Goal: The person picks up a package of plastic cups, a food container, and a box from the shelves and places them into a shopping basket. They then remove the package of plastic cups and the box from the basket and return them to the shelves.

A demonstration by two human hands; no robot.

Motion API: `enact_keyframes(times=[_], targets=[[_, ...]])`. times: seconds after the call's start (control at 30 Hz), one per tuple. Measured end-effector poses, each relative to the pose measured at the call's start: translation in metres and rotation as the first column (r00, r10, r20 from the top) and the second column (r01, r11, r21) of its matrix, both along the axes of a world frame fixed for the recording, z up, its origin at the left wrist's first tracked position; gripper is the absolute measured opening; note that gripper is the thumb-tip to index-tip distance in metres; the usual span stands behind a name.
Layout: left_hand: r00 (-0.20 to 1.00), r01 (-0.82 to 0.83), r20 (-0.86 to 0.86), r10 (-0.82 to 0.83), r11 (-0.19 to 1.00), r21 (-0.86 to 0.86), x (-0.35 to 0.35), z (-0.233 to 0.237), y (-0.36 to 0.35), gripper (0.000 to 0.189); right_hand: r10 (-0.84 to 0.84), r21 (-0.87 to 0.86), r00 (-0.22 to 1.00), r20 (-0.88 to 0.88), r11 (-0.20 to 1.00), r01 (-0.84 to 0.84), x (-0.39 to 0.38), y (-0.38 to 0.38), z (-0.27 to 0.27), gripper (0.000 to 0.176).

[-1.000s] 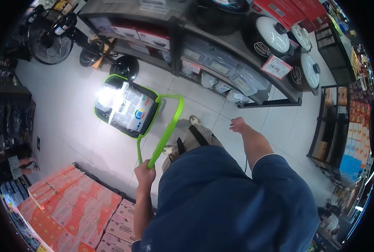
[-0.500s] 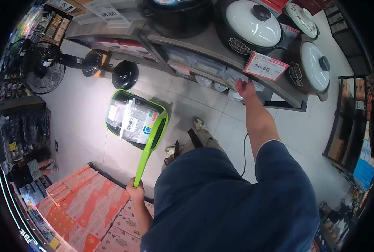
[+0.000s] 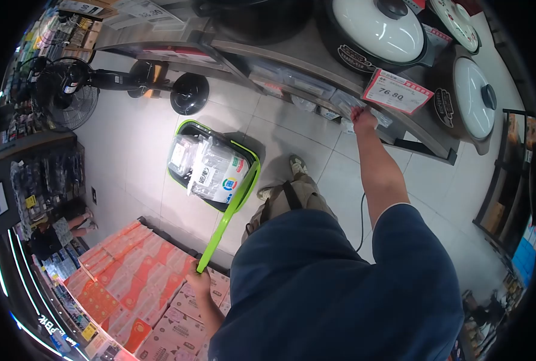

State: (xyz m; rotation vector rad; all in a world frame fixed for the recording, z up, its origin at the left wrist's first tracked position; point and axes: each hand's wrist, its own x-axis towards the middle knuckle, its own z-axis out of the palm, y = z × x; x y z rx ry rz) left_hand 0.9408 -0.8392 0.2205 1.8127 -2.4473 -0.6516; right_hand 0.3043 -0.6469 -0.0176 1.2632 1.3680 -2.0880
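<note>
My left hand [image 3: 199, 278] is closed round the end of the green handle [image 3: 215, 240] of a shopping basket. This dark basket with a green rim [image 3: 255, 170] stands on the floor, holding clear plastic packs [image 3: 211, 174] with white labels. Out to the right, my right hand [image 3: 364, 119] reaches down to the lower shelf, its fingers loosely bent and a little apart. Those fingertips overlap a clear plastic package [image 3: 347, 103] at the shelf's front. Just above the hand hangs a red-edged price tag [image 3: 397, 91] reading 76.80.
Lidded pots [image 3: 379, 30] fill the shelf top. A black standing fan [image 3: 69, 90] lies across the left side of the view, its round base [image 3: 190, 94] near the basket. Stacked orange boxes [image 3: 129, 271] rise at the lower left, and a cable [image 3: 362, 222] runs along the floor.
The whole view has shifted slightly, so basket, fan and boxes sit farther right. My left hand keeps its hold on the handle; my right hand stays at the lower shelf, beside the clear package.
</note>
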Motion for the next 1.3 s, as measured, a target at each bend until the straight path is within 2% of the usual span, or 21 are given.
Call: enact_keyframes(times=[0.1, 0.17, 0.23, 0.3, 0.33, 0.37, 0.5, 0.57, 0.63, 0.77, 0.83, 0.9, 0.97, 1.03, 1.07, 1.13, 1.17, 1.3], targets=[[0.999, -0.028, -0.026, 0.028, 0.999, -0.021, -0.006, 0.005, -0.005, 0.009, -0.023, -0.038, 1.000, -0.008, 0.999, 0.022, -0.007, 0.000, -0.008, 0.022], [0.999, -0.036, 0.038, 0.037, 0.999, -0.032, -0.018, 0.011, -0.006, 0.008, -0.012, -0.064, 1.000, -0.006, 0.998, 0.011, -0.013, 0.010, -0.015, 0.020], [0.992, -0.125, -0.004, 0.125, 0.992, 0.025, -0.023, 0.015, -0.007, 0.009, -0.121, -0.207, 0.992, -0.035, 0.972, 0.111, -0.016, 0.011, -0.022, 0.015], [0.996, -0.070, 0.050, 0.071, 0.997, -0.012, -0.009, 0.008, -0.016, 0.011, -0.167, -0.418, 0.966, -0.197, 0.906, 0.071, -0.025, 0.029, -0.053, 0.011], [0.993, -0.083, 0.079, 0.082, 0.996, 0.011, -0.015, 0.014, -0.019, 0.012, -0.069, -0.438, 0.969, -0.238, 0.898, -0.044, -0.024, 0.032, -0.036, 0.012], [0.990, -0.095, 0.105, 0.090, 0.995, 0.037, -0.021, 0.019, -0.021, 0.013, -0.080, -0.526, 0.964, -0.253, 0.848, -0.068, -0.035, 0.046, -0.061, 0.012], [0.986, -0.163, 0.037, 0.165, 0.986, -0.042, -0.007, 0.002, -0.028, 0.013, 0.105, -0.241, 0.953, -0.284, 0.954, -0.177, -0.006, 0.033, 0.003, 0.018], [0.986, -0.165, -0.015, 0.165, 0.983, -0.077, -0.015, -0.001, -0.026, 0.013, 0.157, -0.225, 0.949, -0.274, 0.949, -0.222, 0.013, 0.027, 0.013, 0.020], [0.981, -0.193, -0.033, 0.190, 0.955, -0.224, -0.022, -0.003, -0.024, 0.012, 0.203, -0.203, 0.940, -0.275, 0.943, -0.263, 0.031, 0.019, 0.023, 0.023], [0.962, -0.267, -0.131, 0.241, 0.932, -0.245, -0.012, -0.013, -0.030, 0.011, 0.354, -0.153, 0.900, -0.254, 0.904, -0.399, 0.080, -0.016, 0.041, 0.025], [0.970, -0.224, -0.168, 0.178, 0.922, -0.315, -0.009, -0.016, -0.033, 0.010, 0.431, -0.148, 0.866, -0.253, 0.867, -0.475, 0.100, -0.042, 0.050, 0.024], [0.968, -0.230, -0.174, 0.181, 0.916, -0.328, -0.004, -0.019, -0.039, 0.010, 0.581, -0.142, 0.782, -0.226, 0.775, -0.616, 0.125, -0.075, 0.067, 0.022], [0.974, -0.189, -0.184, 0.132, 0.921, -0.341, -0.002, -0.019, -0.046, 0.012, 0.632, -0.124, 0.748, -0.201, 0.741, -0.659, 0.145, -0.113, 0.080, 0.022], [0.972, -0.183, -0.203, 0.119, 0.922, -0.340, -0.004, -0.016, -0.053, 0.012, 0.749, -0.155, 0.646, -0.148, 0.628, -0.763, 0.160, -0.153, 0.083, 0.025], [0.975, -0.151, -0.207, 0.082, 0.927, -0.345, -0.005, -0.015, -0.058, 0.013, 0.760, -0.146, 0.631, -0.155, 0.614, -0.776, 0.168, -0.176, 0.082, 0.025], [0.976, -0.133, -0.210, 0.064, 0.933, -0.333, -0.006, -0.014, -0.064, 0.013, 0.910, 0.039, 0.406, -0.077, 0.410, -0.911, 0.183, -0.222, 0.075, 0.023], [0.979, -0.095, -0.203, 0.027, 0.939, -0.330, -0.006, -0.014, -0.066, 0.013, 0.941, 0.071, 0.334, -0.056, 0.337, -0.939, 0.190, -0.245, 0.068, 0.022], [0.970, -0.124, -0.239, 0.054, 0.950, -0.288, -0.005, -0.011, -0.065, 0.013, 0.998, 0.210, 0.043, 0.056, 0.031, -0.977, 0.229, -0.343, 0.067, 0.018]])
